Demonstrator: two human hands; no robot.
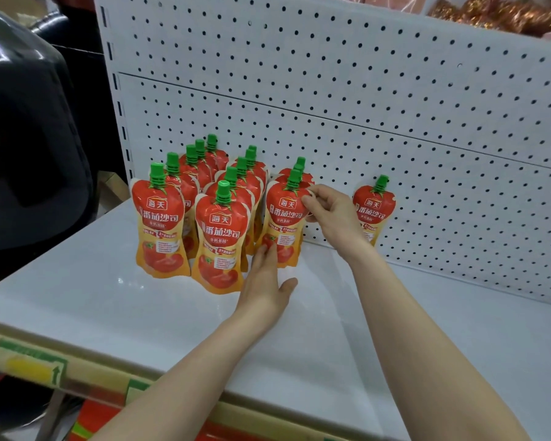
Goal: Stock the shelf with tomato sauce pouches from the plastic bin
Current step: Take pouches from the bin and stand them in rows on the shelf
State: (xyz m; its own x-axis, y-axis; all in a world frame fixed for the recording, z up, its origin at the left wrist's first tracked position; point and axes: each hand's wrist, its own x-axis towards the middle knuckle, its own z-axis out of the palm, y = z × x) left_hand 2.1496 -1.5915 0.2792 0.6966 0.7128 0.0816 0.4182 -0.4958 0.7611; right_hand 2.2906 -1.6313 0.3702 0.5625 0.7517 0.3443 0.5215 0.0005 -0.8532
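Observation:
Several red and orange tomato sauce pouches with green caps stand in rows on the white shelf (140,300). My right hand (330,214) pinches the upper right edge of the front pouch of the third row (283,218). My left hand (266,278) has straight fingers that touch the bottom of that same pouch. A single pouch (373,208) leans on the pegboard to the right of my right hand. The front pouches of the first row (159,224) and second row (221,240) stand upright. The plastic bin is not in view.
A white pegboard back wall (363,100) rises behind the shelf. A large dark rounded object (23,138) sits left of the shelf. The shelf front edge carries a price rail (29,367). Gold shiny goods (490,11) lie above the pegboard.

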